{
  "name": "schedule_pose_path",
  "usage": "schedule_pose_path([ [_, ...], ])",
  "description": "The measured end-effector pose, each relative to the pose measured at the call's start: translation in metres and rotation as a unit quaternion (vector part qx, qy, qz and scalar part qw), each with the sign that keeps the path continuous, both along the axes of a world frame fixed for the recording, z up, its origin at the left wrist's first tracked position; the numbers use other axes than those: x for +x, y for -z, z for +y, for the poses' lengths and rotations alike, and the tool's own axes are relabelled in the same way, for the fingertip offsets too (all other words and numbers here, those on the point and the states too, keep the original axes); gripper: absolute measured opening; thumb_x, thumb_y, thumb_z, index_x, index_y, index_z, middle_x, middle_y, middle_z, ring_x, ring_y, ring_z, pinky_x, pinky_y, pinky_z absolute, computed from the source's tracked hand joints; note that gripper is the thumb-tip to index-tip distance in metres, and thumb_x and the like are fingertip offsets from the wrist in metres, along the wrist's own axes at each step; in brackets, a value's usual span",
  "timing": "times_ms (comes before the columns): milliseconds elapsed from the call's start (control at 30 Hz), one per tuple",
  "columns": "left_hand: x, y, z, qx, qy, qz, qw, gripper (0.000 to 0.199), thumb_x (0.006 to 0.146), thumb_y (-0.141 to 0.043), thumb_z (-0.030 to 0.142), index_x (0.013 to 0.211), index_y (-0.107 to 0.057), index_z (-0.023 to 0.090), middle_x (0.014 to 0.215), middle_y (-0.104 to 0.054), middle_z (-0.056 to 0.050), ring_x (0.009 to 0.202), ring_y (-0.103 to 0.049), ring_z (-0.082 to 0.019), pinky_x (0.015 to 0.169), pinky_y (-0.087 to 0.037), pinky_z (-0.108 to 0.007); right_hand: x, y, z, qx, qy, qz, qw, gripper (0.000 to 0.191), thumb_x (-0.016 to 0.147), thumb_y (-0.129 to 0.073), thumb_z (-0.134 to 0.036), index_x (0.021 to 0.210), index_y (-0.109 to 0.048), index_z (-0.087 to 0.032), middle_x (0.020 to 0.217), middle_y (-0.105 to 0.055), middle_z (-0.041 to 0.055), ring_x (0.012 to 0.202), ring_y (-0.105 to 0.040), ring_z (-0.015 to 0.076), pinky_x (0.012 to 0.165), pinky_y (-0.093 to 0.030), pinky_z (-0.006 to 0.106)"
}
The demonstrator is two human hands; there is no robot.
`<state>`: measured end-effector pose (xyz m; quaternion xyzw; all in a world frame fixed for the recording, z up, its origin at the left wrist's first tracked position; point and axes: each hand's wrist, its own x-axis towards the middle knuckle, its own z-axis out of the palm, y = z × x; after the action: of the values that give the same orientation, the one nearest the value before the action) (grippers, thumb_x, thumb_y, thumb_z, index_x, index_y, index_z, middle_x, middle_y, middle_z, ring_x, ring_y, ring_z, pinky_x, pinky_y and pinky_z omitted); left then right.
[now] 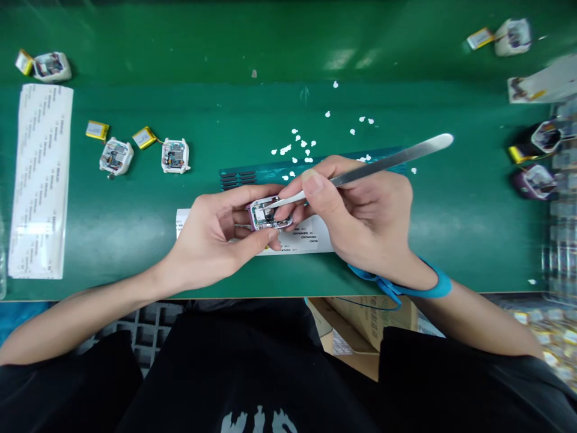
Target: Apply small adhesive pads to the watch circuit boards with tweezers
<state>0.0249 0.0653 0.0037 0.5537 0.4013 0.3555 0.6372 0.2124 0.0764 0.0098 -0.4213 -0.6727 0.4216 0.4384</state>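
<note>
Between the thumb and fingers of my left hand (216, 234) is a small open watch case (260, 215) with a purple-and-white rim and a circuit board inside. My right hand (356, 210) pinches metal tweezers (392, 162), their tips reaching down to the board. Fingertips of the right hand also rest by the case's right side. Beneath both hands lies a printed white strip (311, 237), partly covered by them. Small white tab-like pieces (294, 131) are scattered on the green mat just beyond the hands.
White watch cases (175, 156) with yellow batteries (145, 138) sit at left; another white case (512, 37) is at far right. Purple cases (535, 182) stand near clear plastic trays (563, 210). Printed sheets (40, 180) lie at far left. A cardboard box (383, 325) is below the table edge.
</note>
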Motion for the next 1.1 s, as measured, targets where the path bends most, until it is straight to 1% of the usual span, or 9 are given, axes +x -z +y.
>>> schedule_pose_path([
  [133, -0.003, -0.001, 0.002, 0.020, 0.010, 0.024, 0.999, 0.030, 0.089, -0.060, 0.008, 0.116, -0.071, 0.016, 0.089, -0.076, -0.002, 0.068, -0.076, -0.019, 0.065, -0.068, -0.032, 0.000, 0.005, -0.003, 0.044, -0.006, -0.019, 0.999, 0.021, 0.100, -0.055, -0.022, 0.084, -0.069, -0.023, 0.081, -0.072, -0.0018, 0.067, -0.070, 0.0110, 0.059, -0.056, 0.024],
  [267, -0.006, -0.003, 0.005, 0.027, 0.018, 0.037, 0.999, 0.030, 0.093, -0.055, 0.008, 0.117, -0.071, 0.018, 0.082, -0.077, 0.000, 0.071, -0.076, -0.020, 0.069, -0.068, -0.034, 0.006, 0.006, -0.005, 0.154, -0.034, -0.070, 0.985, 0.016, 0.097, -0.057, -0.019, 0.093, -0.071, -0.026, 0.078, -0.074, -0.0017, 0.070, -0.069, 0.0140, 0.067, -0.057, 0.030],
  [367, -0.008, -0.006, 0.009, 0.038, -0.003, 0.047, 0.998, 0.026, 0.093, -0.062, 0.011, 0.117, -0.070, 0.018, 0.086, -0.078, -0.001, 0.069, -0.076, -0.018, 0.067, -0.067, -0.032, 0.018, -0.001, -0.002, 0.227, 0.002, -0.089, 0.970, 0.019, 0.098, -0.055, -0.023, 0.100, -0.072, -0.030, 0.086, -0.076, -0.0003, 0.073, -0.069, 0.0174, 0.069, -0.056, 0.036],
  [433, -0.010, -0.007, 0.015, 0.058, -0.037, 0.055, 0.996, 0.022, 0.091, -0.067, 0.014, 0.113, -0.071, 0.017, 0.086, -0.077, -0.002, 0.064, -0.074, -0.017, 0.062, -0.064, -0.030, 0.026, -0.005, 0.001, 0.222, 0.060, -0.106, 0.967, 0.020, 0.098, -0.054, -0.026, 0.102, -0.073, -0.031, 0.091, -0.076, 0.0026, 0.076, -0.069, 0.0195, 0.067, -0.055, 0.038],
  [500, -0.011, -0.008, 0.020, 0.079, -0.068, 0.062, 0.993, 0.014, 0.090, -0.070, 0.016, 0.103, -0.072, 0.017, 0.082, -0.076, -0.002, 0.060, -0.072, -0.015, 0.059, -0.061, -0.029, 0.031, -0.006, 0.005, 0.180, 0.080, -0.120, 0.973, 0.019, 0.097, -0.055, -0.028, 0.098, -0.074, -0.029, 0.090, -0.075, 0.0034, 0.075, -0.068, 0.0186, 0.064, -0.053, 0.037],
  [600, -0.015, -0.008, 0.027, 0.103, -0.073, 0.115, 0.985, 0.002, 0.090, -0.069, 0.016, 0.091, -0.070, 0.018, 0.075, -0.074, 0.000, 0.058, -0.070, -0.014, 0.058, -0.058, -0.029, 0.032, 0.002, 0.015, 0.144, 0.010, -0.125, 0.982, 0.015, 0.095, -0.058, -0.023, 0.089, -0.072, -0.024, 0.082, -0.074, 0.0000, 0.069, -0.068, 0.0137, 0.058, -0.052, 0.029],
  [700, -0.018, -0.008, 0.029, 0.139, -0.028, 0.195, 0.970, 0.004, 0.091, -0.066, 0.016, 0.092, -0.068, 0.019, 0.077, -0.074, 0.000, 0.060, -0.070, -0.014, 0.058, -0.056, -0.028, 0.029, 0.013, 0.022, 0.127, -0.049, -0.136, 0.981, 0.017, 0.093, -0.058, -0.021, 0.081, -0.070, -0.019, 0.078, -0.073, 0.0001, 0.066, -0.069, 0.0123, 0.058, -0.053, 0.025],
  [967, -0.020, -0.004, 0.027, 0.342, 0.125, 0.329, 0.871, 0.017, 0.095, -0.056, 0.018, 0.104, -0.070, 0.017, 0.094, -0.076, -0.004, 0.079, -0.071, -0.017, 0.068, -0.052, -0.026, 0.029, 0.021, 0.027, 0.129, -0.080, -0.184, 0.971, 0.027, 0.096, -0.057, -0.022, 0.073, -0.071, -0.019, 0.083, -0.076, 0.0000, 0.067, -0.070, 0.0141, 0.057, -0.053, 0.027],
  [1100, -0.019, 0.005, 0.026, 0.462, 0.165, 0.387, 0.781, 0.025, 0.099, -0.050, 0.018, 0.112, -0.071, 0.014, 0.086, -0.072, -0.008, 0.080, -0.068, -0.022, 0.069, -0.052, -0.032, 0.034, 0.019, 0.028, 0.160, -0.096, -0.199, 0.962, 0.023, 0.097, -0.060, -0.026, 0.081, -0.076, -0.021, 0.089, -0.079, -0.0011, 0.070, -0.073, 0.0157, 0.059, -0.054, 0.029],
])
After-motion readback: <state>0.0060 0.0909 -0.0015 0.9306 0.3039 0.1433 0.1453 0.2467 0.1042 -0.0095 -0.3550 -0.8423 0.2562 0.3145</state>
